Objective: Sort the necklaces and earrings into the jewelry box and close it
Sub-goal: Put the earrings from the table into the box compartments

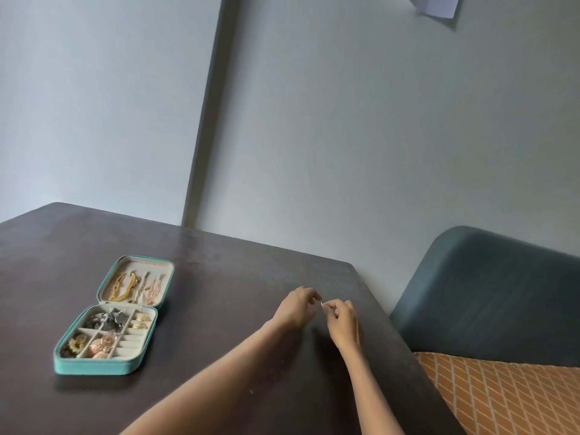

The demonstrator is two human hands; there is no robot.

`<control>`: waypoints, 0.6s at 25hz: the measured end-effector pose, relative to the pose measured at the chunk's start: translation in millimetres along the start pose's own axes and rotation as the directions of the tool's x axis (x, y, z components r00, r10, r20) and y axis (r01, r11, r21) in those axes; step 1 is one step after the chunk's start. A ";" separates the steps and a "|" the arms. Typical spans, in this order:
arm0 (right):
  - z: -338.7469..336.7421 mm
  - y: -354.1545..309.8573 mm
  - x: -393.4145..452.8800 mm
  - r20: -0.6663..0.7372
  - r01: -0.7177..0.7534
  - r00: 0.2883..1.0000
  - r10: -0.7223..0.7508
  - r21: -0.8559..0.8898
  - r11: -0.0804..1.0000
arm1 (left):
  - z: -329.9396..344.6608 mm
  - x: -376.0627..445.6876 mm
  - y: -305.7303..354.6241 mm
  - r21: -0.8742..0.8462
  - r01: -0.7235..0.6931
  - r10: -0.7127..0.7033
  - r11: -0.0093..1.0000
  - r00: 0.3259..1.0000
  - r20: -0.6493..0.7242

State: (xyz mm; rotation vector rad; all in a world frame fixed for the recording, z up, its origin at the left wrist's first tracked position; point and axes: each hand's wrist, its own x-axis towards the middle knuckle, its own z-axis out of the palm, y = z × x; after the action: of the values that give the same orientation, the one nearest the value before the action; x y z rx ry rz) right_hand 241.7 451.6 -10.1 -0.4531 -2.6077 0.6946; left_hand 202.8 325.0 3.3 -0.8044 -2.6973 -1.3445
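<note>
A pale wall [376,120] with a darker vertical strip fills the far half of the view, and a dark brown tabletop [219,293] runs under it from the left edge to its right border, where a blue-backed chair [486,293] with an orange diamond-pattern seat stands just beside it.

On the left part of the tabletop the teal jewelry box [108,315] lies open and flat, its long axis running near to far. The far half, the lid, carries gold and rose-gold necklaces [135,287] laid lengthwise; the near half is split into compartments holding dark, gold and rose-gold pieces, likely earrings and rings, though they are too small to tell apart.

Both forearms reach in from the near edge toward the right side of the tabletop, well apart from the box. The left hand [296,307] and the right hand [343,321] meet just above the surface, fingers [329,306] pinched narrowly together on a tiny pale, shiny piece [322,304], probably an earring, too small to be sure. Whether both hands grip it or only the right cannot be told.

The box lies to the left of the hands and slightly nearer, so the coming move looks like a carry leftward across bare tabletop; the left hand is the closer one to the box.
</note>
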 end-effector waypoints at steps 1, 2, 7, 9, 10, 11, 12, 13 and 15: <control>-0.5 -6.2 0.2 0.031 0.004 0.999 -0.008 0.124 0.992 | -5.8 -3.6 -0.6 -0.009 -0.037 0.037 0.999 0.999 -0.028; -2.3 -13.6 -1.5 0.086 -0.024 0.996 0.000 0.276 0.961 | -13.1 -7.5 -0.8 -0.015 -0.081 0.080 0.997 0.996 -0.051; -8.0 -51.4 -33.8 0.376 -0.296 0.925 -0.051 0.799 0.523 | -68.1 -29.6 -6.0 0.075 -0.238 0.241 0.968 0.970 -0.040; -2.7 -68.8 -50.1 0.378 -0.330 0.924 -0.061 0.866 0.376 | -87.3 -41.9 -12.0 0.083 -0.236 0.239 0.968 0.970 -0.033; 1.4 -76.8 -57.2 0.360 -0.318 0.930 -0.073 0.889 0.329 | -93.4 -47.5 -18.0 0.062 -0.211 0.214 0.976 0.975 -0.051; 7.5 -83.6 -62.7 0.335 -0.293 0.938 -0.092 0.905 0.309 | -98.6 -53.7 -24.8 0.023 -0.160 0.162 0.987 0.983 -0.085; 13.9 -92.7 -70.2 0.308 -0.260 0.944 -0.116 0.915 0.308 | -105.2 -61.2 -33.2 -0.032 -0.106 0.101 0.994 0.987 -0.121; 21.8 -100.4 -76.7 0.279 -0.226 0.952 -0.124 0.917 0.328 | -113.0 -69.4 -41.3 -0.088 -0.053 0.040 0.995 0.990 -0.135; 36.8 -116.8 -90.0 0.224 -0.170 0.969 -0.103 0.910 0.379 | -131.7 -84.7 -53.1 -0.136 0.004 -0.017 0.991 0.995 -0.096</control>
State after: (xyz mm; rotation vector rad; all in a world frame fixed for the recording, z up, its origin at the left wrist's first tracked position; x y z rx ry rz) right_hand 279.2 304.4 -4.0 -0.0282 -1.8804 2.1662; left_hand 225.3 162.8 26.3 -0.7149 -2.5629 -1.5416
